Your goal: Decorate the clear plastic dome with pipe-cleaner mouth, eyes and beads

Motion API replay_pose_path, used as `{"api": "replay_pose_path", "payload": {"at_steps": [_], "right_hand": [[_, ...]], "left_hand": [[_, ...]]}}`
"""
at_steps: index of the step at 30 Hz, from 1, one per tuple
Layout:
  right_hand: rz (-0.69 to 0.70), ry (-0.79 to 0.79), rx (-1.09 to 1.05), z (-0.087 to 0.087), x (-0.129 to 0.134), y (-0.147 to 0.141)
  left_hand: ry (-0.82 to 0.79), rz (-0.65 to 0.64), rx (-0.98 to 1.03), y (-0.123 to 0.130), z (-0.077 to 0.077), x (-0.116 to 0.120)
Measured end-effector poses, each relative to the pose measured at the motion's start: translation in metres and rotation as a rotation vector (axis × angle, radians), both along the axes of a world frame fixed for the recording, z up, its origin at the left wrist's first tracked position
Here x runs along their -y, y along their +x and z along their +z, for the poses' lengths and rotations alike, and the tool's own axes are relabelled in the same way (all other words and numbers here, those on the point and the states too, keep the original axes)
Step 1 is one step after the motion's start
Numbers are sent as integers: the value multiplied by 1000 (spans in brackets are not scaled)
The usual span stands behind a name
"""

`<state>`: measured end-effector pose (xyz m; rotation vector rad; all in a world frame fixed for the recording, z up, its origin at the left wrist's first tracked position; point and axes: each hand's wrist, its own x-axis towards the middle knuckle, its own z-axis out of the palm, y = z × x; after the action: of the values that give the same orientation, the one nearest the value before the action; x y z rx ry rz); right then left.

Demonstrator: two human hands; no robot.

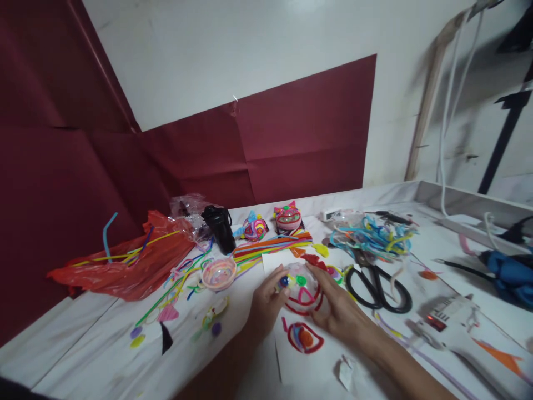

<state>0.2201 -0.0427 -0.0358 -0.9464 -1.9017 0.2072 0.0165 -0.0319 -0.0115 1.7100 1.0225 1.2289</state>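
Note:
Between my two hands is a rounded clear plastic bowl (306, 303) trimmed with red and pink pipe cleaner and a green spot. My left hand (266, 303) grips its left side, fingers bent, with a dark blue pom-pom (284, 281) by the fingertips. On the opposite side, my right hand (339, 305) curves round the bowl's edge. Beneath them lies a white sheet of paper (287, 361). A red pipe-cleaner loop (320, 343) with an orange pom-pom (307, 338) inside rests on the paper, just below the bowl.
Black-handled scissors (377, 303) and a white glue gun (453, 316) lie to the right. Left are a pink-rimmed clear bowl (219, 273) and a red plastic bag (137, 278). Behind stand a black bottle (220, 230), two decorated craft figures (288, 218) and pipe cleaners (270, 247).

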Motion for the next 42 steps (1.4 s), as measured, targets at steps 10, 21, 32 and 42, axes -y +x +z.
{"api": "replay_pose_path", "payload": {"at_steps": [10,21,32,42], "right_hand": [[20,-10,46,0,0,3],[5,-131,55,11,6,7],[1,-111,67,12,5,9],[23,-181,94,16,8,9]], "left_hand": [[110,26,-134,-1,9,3],[90,-32,-160,2,12,2],[72,-94,-126,-1,10,-1],[77,-108,-198,-2,15,2]]}}
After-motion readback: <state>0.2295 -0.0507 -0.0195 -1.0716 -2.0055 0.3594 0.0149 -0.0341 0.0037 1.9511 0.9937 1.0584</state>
